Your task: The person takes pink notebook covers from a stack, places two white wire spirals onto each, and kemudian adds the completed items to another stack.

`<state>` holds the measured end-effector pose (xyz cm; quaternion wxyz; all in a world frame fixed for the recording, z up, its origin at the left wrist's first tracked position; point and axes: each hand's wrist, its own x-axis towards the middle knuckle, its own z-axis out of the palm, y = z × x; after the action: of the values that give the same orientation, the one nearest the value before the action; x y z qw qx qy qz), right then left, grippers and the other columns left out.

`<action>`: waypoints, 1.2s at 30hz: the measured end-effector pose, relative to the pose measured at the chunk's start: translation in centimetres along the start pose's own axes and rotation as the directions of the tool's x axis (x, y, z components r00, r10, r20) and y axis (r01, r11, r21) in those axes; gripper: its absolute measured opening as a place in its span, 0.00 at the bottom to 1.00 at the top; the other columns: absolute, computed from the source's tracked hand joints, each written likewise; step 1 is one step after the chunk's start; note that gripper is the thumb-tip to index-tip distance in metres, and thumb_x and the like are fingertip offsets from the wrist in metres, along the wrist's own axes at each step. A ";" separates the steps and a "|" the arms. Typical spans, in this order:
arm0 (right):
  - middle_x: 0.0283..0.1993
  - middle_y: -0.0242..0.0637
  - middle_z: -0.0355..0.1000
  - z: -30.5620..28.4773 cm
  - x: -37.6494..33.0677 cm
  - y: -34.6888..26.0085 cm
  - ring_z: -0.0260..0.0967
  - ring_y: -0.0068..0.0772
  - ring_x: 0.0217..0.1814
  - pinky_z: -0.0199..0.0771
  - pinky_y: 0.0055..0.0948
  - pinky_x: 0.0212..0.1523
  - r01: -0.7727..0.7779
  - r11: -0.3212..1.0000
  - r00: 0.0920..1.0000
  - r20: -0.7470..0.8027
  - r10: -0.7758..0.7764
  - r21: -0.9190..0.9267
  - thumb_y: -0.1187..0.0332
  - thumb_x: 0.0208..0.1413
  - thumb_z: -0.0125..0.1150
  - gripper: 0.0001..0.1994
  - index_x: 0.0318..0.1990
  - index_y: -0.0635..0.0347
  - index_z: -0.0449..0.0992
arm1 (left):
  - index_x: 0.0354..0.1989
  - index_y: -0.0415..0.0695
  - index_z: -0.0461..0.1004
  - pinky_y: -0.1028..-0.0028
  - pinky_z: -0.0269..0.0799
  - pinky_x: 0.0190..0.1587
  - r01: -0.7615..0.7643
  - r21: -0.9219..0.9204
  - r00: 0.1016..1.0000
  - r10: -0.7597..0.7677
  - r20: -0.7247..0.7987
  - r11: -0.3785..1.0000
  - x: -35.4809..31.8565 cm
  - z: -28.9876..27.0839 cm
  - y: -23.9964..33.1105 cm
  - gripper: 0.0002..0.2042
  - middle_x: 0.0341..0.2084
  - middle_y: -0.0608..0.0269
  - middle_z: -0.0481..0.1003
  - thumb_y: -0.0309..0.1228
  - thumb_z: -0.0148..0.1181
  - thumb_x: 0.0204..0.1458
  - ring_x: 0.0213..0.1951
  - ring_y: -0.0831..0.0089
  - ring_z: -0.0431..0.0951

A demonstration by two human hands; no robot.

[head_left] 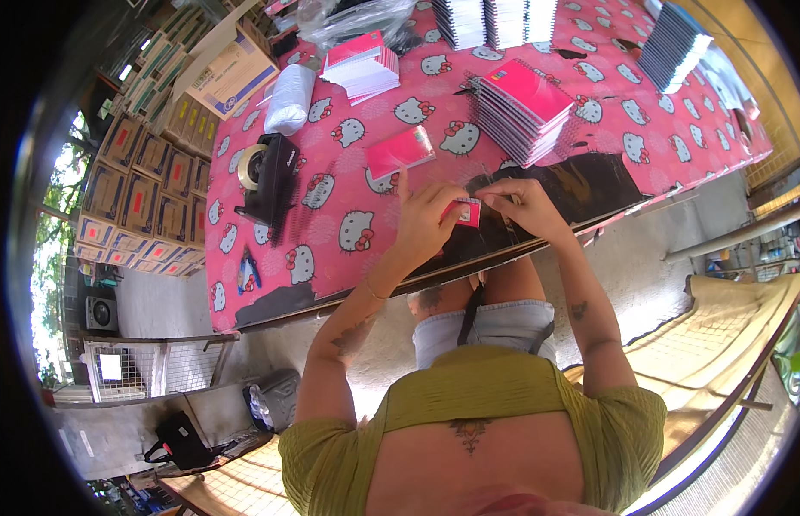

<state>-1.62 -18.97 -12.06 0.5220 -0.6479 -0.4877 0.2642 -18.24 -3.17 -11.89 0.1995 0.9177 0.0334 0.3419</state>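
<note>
Head view: the person's left grip [426,217] is closed on a small pink card [470,215] near the front edge of the table [331,275] — likely to steady it close to the body. Its index finger extends to the lower edge of a pink cover [398,153]; whether it presses is unclear. The right grip [532,205] bends inward just beside the card, fingertips drawn close; whether they pinch anything cannot be told. Notebooks [529,103] lie stacked beyond, probably for order — a tape dispenser [275,185] stands leftward.

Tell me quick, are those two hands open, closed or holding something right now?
Left hand: closed on a small pink item.
Right hand: curled; whether it is shut on anything cannot be told.
</note>
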 end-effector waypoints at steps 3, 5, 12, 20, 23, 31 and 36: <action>0.30 0.32 0.76 -0.2 0.6 -0.1 0.68 0.15 0.27 0.68 0.21 0.25 0.045 0.999 0.998 0.045 -0.045 -0.003 0.75 0.58 0.64 0.08 0.44 0.66 0.81 | 0.40 0.49 0.76 0.40 0.41 0.69 0.014 -0.003 1.000 -0.014 0.012 1.000 -0.1 0.0 0.0 0.09 0.35 0.68 0.78 0.31 0.66 0.50 0.42 0.66 0.78; 0.30 0.31 0.75 -0.5 1.1 -0.1 0.68 0.15 0.26 0.69 0.22 0.25 0.097 0.995 0.993 0.071 -0.098 0.019 0.76 0.57 0.63 0.07 0.42 0.67 0.81 | 0.41 0.48 0.77 0.45 0.46 0.67 0.007 0.005 0.999 -0.007 0.042 1.000 0.0 -0.2 0.0 0.11 0.36 0.67 0.78 0.32 0.67 0.50 0.43 0.65 0.78; 0.30 0.32 0.74 -1.1 1.7 -1.2 0.68 0.18 0.27 0.69 0.23 0.26 0.157 0.987 0.966 0.202 -0.162 0.040 0.78 0.54 0.65 0.05 0.38 0.66 0.80 | 0.43 0.47 0.77 0.59 0.63 0.51 -0.025 -0.009 0.995 0.026 0.093 1.000 0.1 -1.5 -0.4 0.13 0.35 0.62 0.75 0.32 0.67 0.49 0.43 0.60 0.74; 0.27 0.40 0.71 1.1 1.5 -1.0 0.68 0.31 0.25 0.67 0.30 0.28 0.321 0.913 0.931 -0.091 -0.353 -0.252 0.80 0.44 0.65 0.06 0.31 0.65 0.76 | 0.41 0.44 0.79 0.62 0.67 0.45 -0.064 0.093 0.992 0.053 0.117 0.994 0.3 -1.4 0.9 0.10 0.34 0.62 0.75 0.29 0.65 0.49 0.40 0.59 0.74; 0.30 0.44 0.73 1.3 1.0 -1.0 0.73 0.42 0.32 0.72 0.33 0.35 0.206 0.950 0.942 -0.216 -0.257 -0.235 0.77 0.45 0.66 0.06 0.32 0.63 0.77 | 0.41 0.44 0.79 0.62 0.68 0.43 -0.096 0.117 0.986 0.079 0.144 0.988 1.4 -1.8 1.3 0.11 0.33 0.61 0.75 0.25 0.62 0.48 0.39 0.59 0.74; 0.58 0.51 0.72 -10.6 2.6 -3.4 0.70 0.45 0.60 0.69 0.37 0.59 0.012 0.800 0.638 -0.611 -0.468 -0.600 0.66 0.53 0.71 0.24 0.57 0.64 0.75 | 0.42 0.42 0.80 0.63 0.74 0.46 -0.349 0.092 0.849 0.356 -0.391 0.933 15.0 -1.4 1.6 0.11 0.40 0.56 0.80 0.20 0.62 0.49 0.43 0.58 0.79; 0.51 0.44 0.78 -13.9 4.3 2.0 0.74 0.27 0.51 0.73 0.29 0.52 0.005 0.980 0.860 -0.499 -0.106 -0.199 0.65 0.54 0.72 0.27 0.59 0.67 0.73 | 0.42 0.40 0.80 0.62 0.74 0.54 -0.370 -0.084 0.919 0.351 -0.181 0.925 16.6 5.7 -0.9 0.11 0.44 0.54 0.80 0.20 0.60 0.50 0.50 0.56 0.78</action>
<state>12.61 -20.88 -8.82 0.5745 -0.7274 -0.3747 0.0214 -1.86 -1.05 -5.97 0.1828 0.8640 -0.1403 0.4477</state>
